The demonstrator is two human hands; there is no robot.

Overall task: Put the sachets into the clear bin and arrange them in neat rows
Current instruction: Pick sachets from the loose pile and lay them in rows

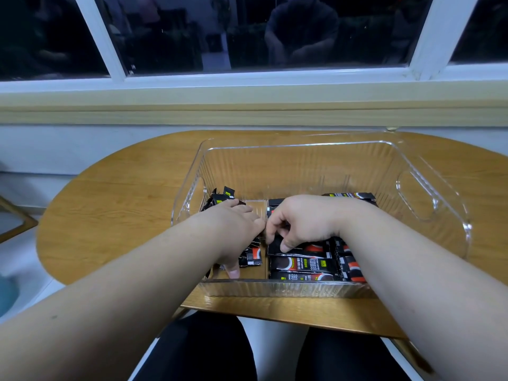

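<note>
The sachets (302, 264) are all inside the clear bin (288, 166), on both sides of a thin clear divider (266, 259) that runs from near to far. In the near right compartment they lie flat in a row, one behind the other. Their long axes run left to right and their printed faces are up, so the ends square off against the divider.

The right hand (302, 221) reaches in from the near side with its fingers curled and pinches the left end of the top sachet (305, 247). It is most likely drawing that end flush with the divider so this sachet matches the two nearer ones. Just right of the row, a second stack (350, 266) points the other way, with its long axes near to far, and the right forearm partly covers it.

In the left compartment the left hand (233, 226) lies loose and spread, with its fingers stretched far and its thumb toward the near wall. It presses down on a few flat sachets and grips none of them, which probably keeps them from sliding.

A small bunch (220, 200) in the far left corner seems to stand tilted on end, though the ribbed wall blurs it. It is not yet in a row.

The bin sits on a wooden table (123, 204) below a dark window (247, 31).
</note>
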